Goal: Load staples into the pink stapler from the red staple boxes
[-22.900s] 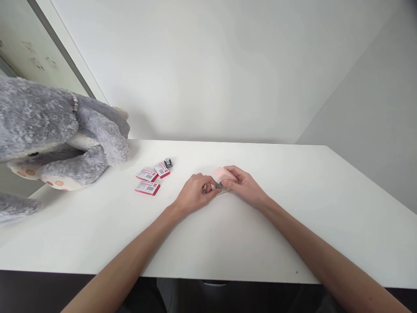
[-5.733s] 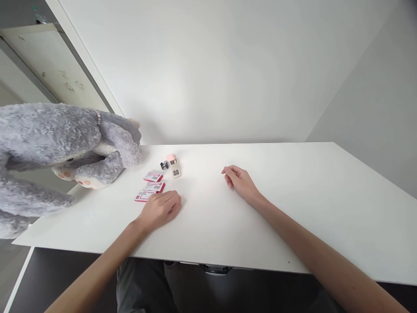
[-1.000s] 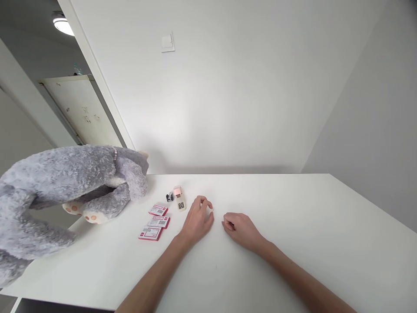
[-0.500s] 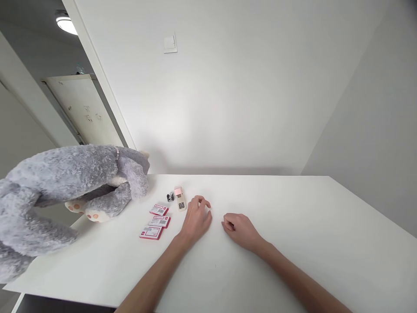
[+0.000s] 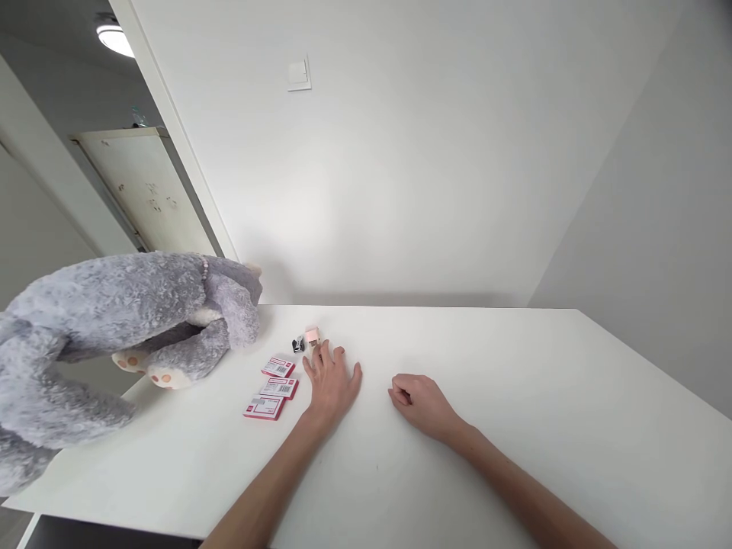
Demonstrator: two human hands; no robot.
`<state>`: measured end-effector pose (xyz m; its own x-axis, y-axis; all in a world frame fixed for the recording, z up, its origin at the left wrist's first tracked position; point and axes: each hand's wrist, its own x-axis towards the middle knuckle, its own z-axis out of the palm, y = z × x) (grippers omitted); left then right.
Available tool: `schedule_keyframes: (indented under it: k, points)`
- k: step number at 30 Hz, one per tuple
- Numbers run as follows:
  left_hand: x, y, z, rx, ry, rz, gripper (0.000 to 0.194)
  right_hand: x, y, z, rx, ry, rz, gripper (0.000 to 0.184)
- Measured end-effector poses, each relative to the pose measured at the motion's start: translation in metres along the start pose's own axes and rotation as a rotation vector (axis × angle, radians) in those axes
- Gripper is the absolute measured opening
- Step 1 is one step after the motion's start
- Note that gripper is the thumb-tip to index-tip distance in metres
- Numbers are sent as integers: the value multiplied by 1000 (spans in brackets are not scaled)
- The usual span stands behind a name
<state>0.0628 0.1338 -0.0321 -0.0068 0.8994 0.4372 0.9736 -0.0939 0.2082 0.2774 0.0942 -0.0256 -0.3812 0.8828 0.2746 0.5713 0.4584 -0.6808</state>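
My left hand (image 5: 332, 387) is spread open over a small cream item with a pink end (image 5: 312, 335). Its fingers cover most of that item, and I cannot tell whether they touch it. A small black-and-silver object (image 5: 298, 345), perhaps a binder clip, lies just left of the pink end. Three small flat red-and-white boxes with printed labels lie to the left of my left hand: the back box (image 5: 278, 367), the middle box (image 5: 280, 388) and the front box (image 5: 264, 407). My right hand (image 5: 423, 404) rests on the tabletop as a loose fist, with nothing visible in it.
A big grey plush toy (image 5: 131, 305) lies over the left end of the white table (image 5: 515, 427). Behind the table stands a white wall with a light switch (image 5: 298, 74). An opening at the left shows a pale cabinet (image 5: 146, 183).
My left hand has moved left from beside the cream-and-pink item to over it, and its fingers have spread. My right hand has stayed in place.
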Motion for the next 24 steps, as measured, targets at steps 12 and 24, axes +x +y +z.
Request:
schedule_keyframes:
  k: [12,24]
  points:
    - [2,-4,6,-53,-63,27,39,1,3,0,-3,-1,-3,28]
    - [2,5,-11,-260,-197,284,46,2,2,-1,-9,23,-30,29]
